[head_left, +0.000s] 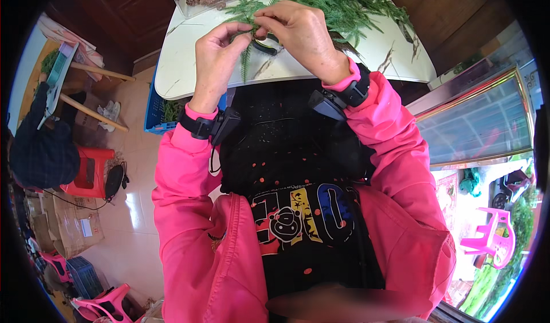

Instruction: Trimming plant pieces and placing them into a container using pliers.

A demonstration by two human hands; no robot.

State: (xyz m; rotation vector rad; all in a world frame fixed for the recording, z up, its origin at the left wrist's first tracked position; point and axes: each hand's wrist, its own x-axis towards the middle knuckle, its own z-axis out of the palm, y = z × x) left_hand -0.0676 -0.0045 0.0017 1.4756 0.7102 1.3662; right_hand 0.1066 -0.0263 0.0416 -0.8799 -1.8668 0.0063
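Above the near part of the white table, my left hand pinches a green feathery sprig. My right hand closes its thumb and fingers on the same sprig, close to the left fingertips. Leaves stick out above and below the fingers; the exact spot gripped is partly hidden. A dark curved tool handle lies on the tabletop just under my right hand, its kind unclear. To the far right rests a big heap of similar green sprigs.
A clear box of brown pinecones stands at the table's far left. Below the left edge is a blue crate with greenery. Another person is at the left, by a red stool. A glass-fronted panel stands at right.
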